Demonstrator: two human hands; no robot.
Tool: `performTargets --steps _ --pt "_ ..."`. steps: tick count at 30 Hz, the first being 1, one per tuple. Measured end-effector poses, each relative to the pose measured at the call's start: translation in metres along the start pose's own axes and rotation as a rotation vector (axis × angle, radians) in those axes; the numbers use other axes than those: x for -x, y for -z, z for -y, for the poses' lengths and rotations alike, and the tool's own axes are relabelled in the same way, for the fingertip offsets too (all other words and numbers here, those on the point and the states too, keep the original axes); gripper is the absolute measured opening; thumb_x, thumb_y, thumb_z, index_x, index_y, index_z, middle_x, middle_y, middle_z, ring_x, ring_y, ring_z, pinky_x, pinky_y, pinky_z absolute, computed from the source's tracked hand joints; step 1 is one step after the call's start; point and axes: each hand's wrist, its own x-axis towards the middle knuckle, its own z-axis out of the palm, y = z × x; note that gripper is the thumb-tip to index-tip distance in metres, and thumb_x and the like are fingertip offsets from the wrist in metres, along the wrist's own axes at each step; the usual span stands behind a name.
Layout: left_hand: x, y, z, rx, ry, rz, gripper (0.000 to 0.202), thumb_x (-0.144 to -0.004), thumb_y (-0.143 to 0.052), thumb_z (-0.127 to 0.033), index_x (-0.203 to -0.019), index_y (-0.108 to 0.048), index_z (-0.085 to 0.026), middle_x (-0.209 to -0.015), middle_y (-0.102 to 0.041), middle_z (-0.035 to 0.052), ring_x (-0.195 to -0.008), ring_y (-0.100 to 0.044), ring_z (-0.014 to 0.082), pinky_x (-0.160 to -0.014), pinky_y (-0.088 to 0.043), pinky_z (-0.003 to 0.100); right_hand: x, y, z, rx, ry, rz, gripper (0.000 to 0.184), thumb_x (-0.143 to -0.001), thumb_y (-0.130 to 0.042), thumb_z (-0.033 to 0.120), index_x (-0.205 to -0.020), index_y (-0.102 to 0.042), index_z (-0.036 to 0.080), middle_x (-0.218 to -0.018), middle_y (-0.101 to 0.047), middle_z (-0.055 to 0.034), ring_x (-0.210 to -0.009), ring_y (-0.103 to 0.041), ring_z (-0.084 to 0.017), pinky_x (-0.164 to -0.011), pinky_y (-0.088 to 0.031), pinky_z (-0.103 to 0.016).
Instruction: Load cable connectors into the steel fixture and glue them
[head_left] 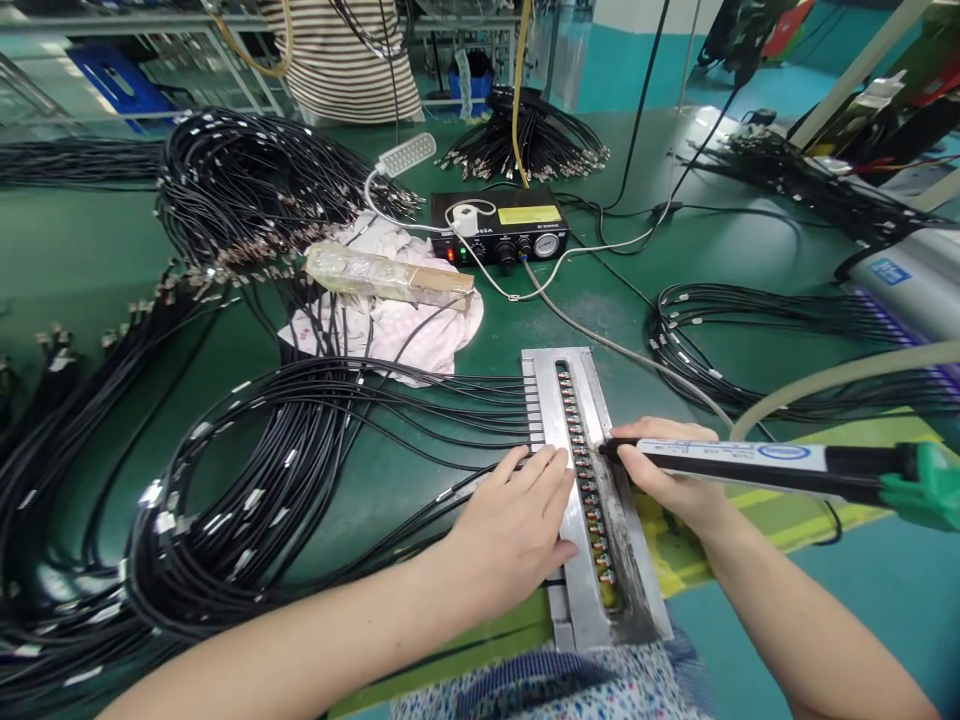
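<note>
A long metal fixture (559,540) lies at the table's front edge. Several small connector ends (592,517) sit in a row inside its slot, and their black cables (420,400) run out to the left. My left hand (517,520) rests flat on the fixture's left side, fingers stretched out. In my right hand (675,480) is a black dispensing syringe (750,462) with a white label and a green cap (922,487). The syringe's dark front end reaches the fixture's right side, close to the connector row; its very tip is hard to make out.
A black dispenser box (499,225) with a gauge stands at mid-table. Left of it, a plastic-wrapped bar (390,275) lies on a pinkish cloth (427,340). Cable bundles (247,190) crowd the left. A silver-white machine (911,290) stands at right. Someone in a striped shirt (349,60) is beyond.
</note>
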Motion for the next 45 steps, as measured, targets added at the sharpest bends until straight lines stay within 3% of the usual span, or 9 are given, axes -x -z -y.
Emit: performTargets --steps 11,45 --pt "0.004 -0.010 0.003 0.228 0.067 -0.064 0.046 -0.088 -0.048 -0.037 -0.125 -0.043 -0.010 -0.133 -0.046 0.0130 -0.123 -0.038 0.0269 -0.100 -0.032 0.045 -0.003 -0.002 0.002 0.000 -0.020 0.001 0.009 -0.075 -0.058 0.023 -0.074 -0.067 0.021 -0.069 -0.071 -0.0033 -0.059 -0.066 -0.017 -0.057 -0.055 -0.028" --pt "0.004 -0.012 0.006 0.235 0.040 -0.073 0.045 -0.089 -0.047 -0.038 -0.124 -0.044 -0.010 -0.132 -0.046 0.0138 -0.123 -0.038 0.0285 -0.099 -0.032 0.046 -0.001 0.001 -0.001 0.016 0.016 0.015 0.007 -0.075 -0.059 0.022 -0.077 -0.066 0.022 -0.069 -0.070 -0.0010 -0.059 -0.066 -0.016 -0.057 -0.054 -0.026"
